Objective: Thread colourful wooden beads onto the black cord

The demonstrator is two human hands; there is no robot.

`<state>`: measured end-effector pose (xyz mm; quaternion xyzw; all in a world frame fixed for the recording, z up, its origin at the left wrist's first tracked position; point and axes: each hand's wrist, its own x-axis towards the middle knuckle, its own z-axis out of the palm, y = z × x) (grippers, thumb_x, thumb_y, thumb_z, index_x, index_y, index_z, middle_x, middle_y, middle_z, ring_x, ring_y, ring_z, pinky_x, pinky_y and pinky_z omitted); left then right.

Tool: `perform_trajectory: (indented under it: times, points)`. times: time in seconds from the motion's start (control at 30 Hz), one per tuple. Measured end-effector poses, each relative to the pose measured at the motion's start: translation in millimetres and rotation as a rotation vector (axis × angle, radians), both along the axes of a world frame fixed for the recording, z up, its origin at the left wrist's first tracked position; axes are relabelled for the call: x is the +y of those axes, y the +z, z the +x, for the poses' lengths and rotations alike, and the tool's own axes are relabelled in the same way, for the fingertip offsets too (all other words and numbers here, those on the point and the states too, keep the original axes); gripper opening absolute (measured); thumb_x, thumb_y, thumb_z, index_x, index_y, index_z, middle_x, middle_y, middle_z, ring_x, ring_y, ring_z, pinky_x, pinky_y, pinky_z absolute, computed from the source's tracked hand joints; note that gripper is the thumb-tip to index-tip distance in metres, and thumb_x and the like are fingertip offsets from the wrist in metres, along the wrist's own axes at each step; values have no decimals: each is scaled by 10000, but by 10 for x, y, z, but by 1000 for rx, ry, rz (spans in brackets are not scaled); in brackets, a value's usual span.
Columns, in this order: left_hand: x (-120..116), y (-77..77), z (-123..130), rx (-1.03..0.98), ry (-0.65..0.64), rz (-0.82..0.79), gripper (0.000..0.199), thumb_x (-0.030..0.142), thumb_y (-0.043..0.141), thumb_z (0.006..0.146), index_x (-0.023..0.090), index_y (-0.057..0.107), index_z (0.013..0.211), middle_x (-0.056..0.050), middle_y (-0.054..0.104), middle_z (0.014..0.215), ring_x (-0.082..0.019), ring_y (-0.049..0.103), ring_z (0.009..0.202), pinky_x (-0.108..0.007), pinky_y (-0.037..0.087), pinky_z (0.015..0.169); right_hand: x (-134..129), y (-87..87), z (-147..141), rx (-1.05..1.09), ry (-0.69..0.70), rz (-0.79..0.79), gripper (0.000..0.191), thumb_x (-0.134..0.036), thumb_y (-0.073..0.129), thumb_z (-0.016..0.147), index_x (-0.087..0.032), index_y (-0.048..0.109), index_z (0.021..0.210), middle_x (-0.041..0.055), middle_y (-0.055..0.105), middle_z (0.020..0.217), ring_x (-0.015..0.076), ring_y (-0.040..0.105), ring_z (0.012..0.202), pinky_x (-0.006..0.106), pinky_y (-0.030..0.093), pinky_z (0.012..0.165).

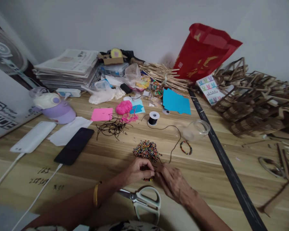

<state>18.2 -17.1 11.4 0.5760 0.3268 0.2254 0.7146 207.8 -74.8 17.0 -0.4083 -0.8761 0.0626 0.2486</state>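
My left hand is closed in a pinch on a beaded bracelet, whose colourful beads show just under the fingertips. Close beside it, my right hand pinches a thin black cord near the bracelet; the fingertips partly hide the cord's end. From there a black cord curves over the wood back to a small spool. Right behind the hands lies a heap of small multicoloured beads. A finished-looking bead bracelet rests to the right. Below the hands are white-handled scissors.
An open clear jar stands at right. Black cord pieces, pink yarn and blue paper lie farther back. On the left are a phone and a white power bank. Wooden models crowd the right side.
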Motion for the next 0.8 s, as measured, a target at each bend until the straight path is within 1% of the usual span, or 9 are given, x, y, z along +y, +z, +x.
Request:
perform_trajectory:
  times: [0.07,0.13,0.23,0.37,0.53,0.67,0.8]
  points:
    - [12,-27,-1,-7,31,58,259,347,710,698,98,642,675,-26,592,678,-113,519,642,-213,397,603,4,0,-2,-8,-7,-6,160,-164,333,971,-178,481,910,70,590,786,182,565,698,272,452,566]
    - [19,-32,-5,7,64,78,246,337,711,697,96,663,680,-35,617,681,-120,532,642,-217,403,609,7,0,-5,-3,-13,-5,168,-167,323,975,-183,474,904,69,586,783,180,560,694,272,446,566]
    - [16,-4,-7,41,105,75,229,328,702,713,101,680,693,-28,620,636,-115,521,610,-208,397,576,12,0,-7,28,4,-22,166,-160,315,974,-183,468,913,68,585,794,177,556,698,273,449,581]
    - [1,33,4,22,153,52,261,359,708,711,108,654,664,-18,599,613,-106,515,594,-192,395,545,13,-5,-4,43,38,-67,151,-145,334,965,-179,480,948,72,592,826,182,563,739,281,467,620]
    - [-8,-11,17,-22,137,6,332,432,688,729,111,606,698,-12,591,622,-101,526,573,-201,421,548,21,0,-1,38,27,-45,155,-155,328,972,-176,481,962,84,600,859,185,578,764,283,480,628]
    - [-16,-42,19,-44,129,19,354,459,662,752,115,585,719,-13,597,645,-98,535,578,-202,429,556,32,-12,3,67,22,-66,144,-155,326,970,-176,468,972,84,599,856,186,590,772,282,492,630]
    - [-18,-20,21,-49,129,56,351,462,643,768,123,564,725,-6,578,641,-101,533,585,-199,422,548,29,-35,12,60,9,-116,143,-145,333,961,-175,473,961,87,597,846,195,602,799,303,513,669]
